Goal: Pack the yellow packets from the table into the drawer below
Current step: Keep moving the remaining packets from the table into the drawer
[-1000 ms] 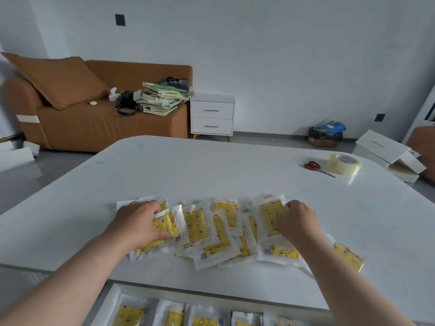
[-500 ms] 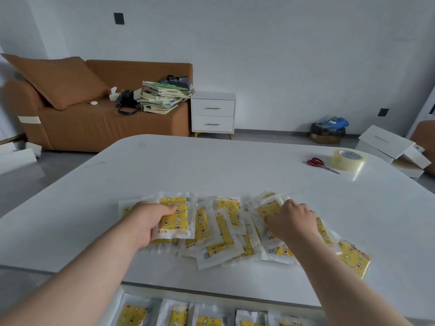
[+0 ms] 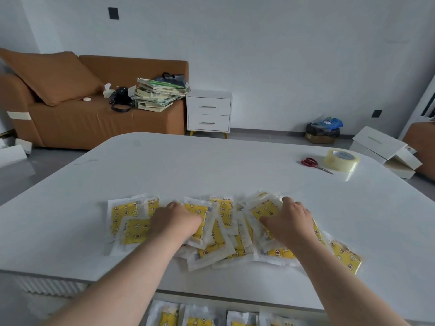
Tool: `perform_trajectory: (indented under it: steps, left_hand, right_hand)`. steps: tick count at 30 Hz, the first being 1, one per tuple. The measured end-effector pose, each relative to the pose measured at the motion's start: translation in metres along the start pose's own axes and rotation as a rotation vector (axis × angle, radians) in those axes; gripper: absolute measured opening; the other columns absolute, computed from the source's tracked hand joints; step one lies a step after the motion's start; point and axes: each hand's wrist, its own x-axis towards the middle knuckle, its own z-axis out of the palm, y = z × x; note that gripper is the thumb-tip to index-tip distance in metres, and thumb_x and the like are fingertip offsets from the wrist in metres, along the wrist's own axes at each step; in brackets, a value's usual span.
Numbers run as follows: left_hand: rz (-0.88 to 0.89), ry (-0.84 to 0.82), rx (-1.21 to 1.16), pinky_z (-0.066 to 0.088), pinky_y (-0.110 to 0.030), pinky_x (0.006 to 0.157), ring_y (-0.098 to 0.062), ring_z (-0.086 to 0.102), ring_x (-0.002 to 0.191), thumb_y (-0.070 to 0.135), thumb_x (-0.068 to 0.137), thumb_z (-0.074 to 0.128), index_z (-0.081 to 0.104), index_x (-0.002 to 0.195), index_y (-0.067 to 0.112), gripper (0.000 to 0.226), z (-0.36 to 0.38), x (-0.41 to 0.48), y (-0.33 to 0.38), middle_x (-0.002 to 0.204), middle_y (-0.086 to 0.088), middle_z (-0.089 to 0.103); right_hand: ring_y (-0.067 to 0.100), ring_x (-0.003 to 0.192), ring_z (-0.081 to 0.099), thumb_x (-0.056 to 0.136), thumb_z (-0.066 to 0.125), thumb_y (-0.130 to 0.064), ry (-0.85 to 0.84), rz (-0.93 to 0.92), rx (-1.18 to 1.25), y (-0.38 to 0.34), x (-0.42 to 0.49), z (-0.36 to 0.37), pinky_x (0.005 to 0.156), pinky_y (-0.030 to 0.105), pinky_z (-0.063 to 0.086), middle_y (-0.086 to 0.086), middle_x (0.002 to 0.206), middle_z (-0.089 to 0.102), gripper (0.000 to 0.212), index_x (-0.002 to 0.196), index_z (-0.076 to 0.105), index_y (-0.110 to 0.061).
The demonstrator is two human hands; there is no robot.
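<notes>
Recorded rightward shift of left hand [image 3: 175, 222] since earlier frame, fingers now grasping yellow star-printed clear-plastic packets [image 3: 217, 243] heaped on white worktop [image 3: 211, 165]. Found right hand [image 3: 288, 223] atop same heap, grasp impossible to tell.

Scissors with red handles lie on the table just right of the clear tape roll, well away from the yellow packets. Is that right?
No, wrong side: the head view shows the scissors just left of the tape roll. The rest holds: they lie on the table, well away from the yellow packets.
</notes>
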Motion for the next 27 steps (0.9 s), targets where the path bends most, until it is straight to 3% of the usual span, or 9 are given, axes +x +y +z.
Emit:
perform_trajectory:
  steps: [2,4,7,9,12,14,17,23,27]
  left_hand:
    - [-0.019,0.004,0.053,0.054,-0.034,0.074,-0.029,0.059,0.097,0.050,0.068,0.063,0.049,0.114,0.015,0.059,0.002,0.003,0.002,0.109,-0.010,0.057]
    - [-0.007,-0.001,0.077,0.054,-0.035,0.076,-0.031,0.059,0.101,0.054,0.071,0.064,0.045,0.124,0.015,0.068,0.003,0.004,0.002,0.116,-0.012,0.054]
    - [0.013,-0.012,0.057,0.054,-0.033,0.072,-0.030,0.060,0.101,0.053,0.076,0.067,0.043,0.128,0.012,0.071,0.003,0.005,0.003,0.124,-0.013,0.051]
    - [0.013,-0.009,0.026,0.049,-0.029,0.061,-0.026,0.059,0.095,0.051,0.076,0.070,0.045,0.128,0.010,0.071,0.002,0.005,0.004,0.125,-0.013,0.051]
    - [0.021,-0.004,0.011,0.039,-0.025,0.052,-0.024,0.055,0.090,0.048,0.078,0.071,0.047,0.126,0.008,0.067,0.004,0.004,0.005,0.126,-0.012,0.053]
    - [0.053,0.016,0.076,0.046,-0.028,0.063,-0.025,0.058,0.095,0.051,0.079,0.067,0.050,0.125,0.009,0.064,0.005,0.003,0.004,0.123,-0.012,0.054]
    - [0.135,0.055,0.165,0.052,-0.035,0.080,-0.029,0.059,0.101,0.054,0.081,0.061,0.055,0.116,0.011,0.056,0.007,0.000,0.004,0.112,-0.009,0.057]
    - [0.193,0.029,0.116,0.045,-0.027,0.062,-0.024,0.064,0.085,0.047,0.082,0.065,0.054,0.089,0.012,0.038,0.005,-0.010,0.010,0.093,-0.004,0.064]
    - [0.215,0.026,0.135,0.046,-0.031,0.074,-0.028,0.058,0.103,0.050,0.082,0.064,0.054,0.113,0.009,0.052,0.013,-0.015,0.016,0.114,-0.008,0.056]
  right_hand:
    - [0.031,0.123,0.044,0.081,0.068,-0.048,0.002,-0.015,0.020,0.002,0.001,-0.003,0.102,0.038,0.036,0.009,0.128,0.053,0.068,0.134,0.043,-0.012]
    - [0.030,0.128,0.041,0.081,0.070,-0.045,-0.001,-0.039,0.072,0.004,0.000,-0.005,0.106,0.040,0.035,0.007,0.136,0.049,0.074,0.141,0.038,-0.015]
    - [0.025,0.132,0.042,0.083,0.073,-0.033,-0.016,-0.093,0.276,0.007,-0.003,-0.006,0.104,0.037,0.038,0.004,0.144,0.044,0.077,0.148,0.034,-0.020]
    - [0.023,0.130,0.044,0.083,0.073,-0.028,0.011,-0.128,0.357,0.010,-0.004,-0.007,0.100,0.034,0.040,0.002,0.143,0.044,0.075,0.148,0.035,-0.022]
    - [0.024,0.128,0.047,0.081,0.076,-0.026,0.041,-0.093,0.440,0.012,-0.004,-0.007,0.103,0.040,0.044,0.003,0.142,0.046,0.082,0.149,0.032,-0.022]
    - [0.022,0.110,0.061,0.078,0.078,-0.026,0.047,-0.056,0.497,0.013,-0.003,-0.006,0.091,0.043,0.054,0.002,0.128,0.060,0.065,0.137,0.049,-0.023]
    - [0.014,0.072,0.068,0.078,0.078,-0.020,0.021,-0.013,0.616,0.016,0.000,-0.008,0.058,0.030,0.056,-0.007,0.088,0.071,0.032,0.108,0.066,-0.022]
    - [0.017,0.070,0.070,0.080,0.077,-0.019,-0.020,0.001,0.737,0.019,0.006,-0.009,0.052,0.028,0.054,-0.007,0.087,0.072,0.031,0.108,0.064,-0.024]
    - [0.016,0.069,0.071,0.081,0.076,-0.019,-0.026,0.007,0.755,0.021,0.007,-0.007,0.054,0.029,0.056,-0.007,0.087,0.072,0.028,0.106,0.064,-0.024]
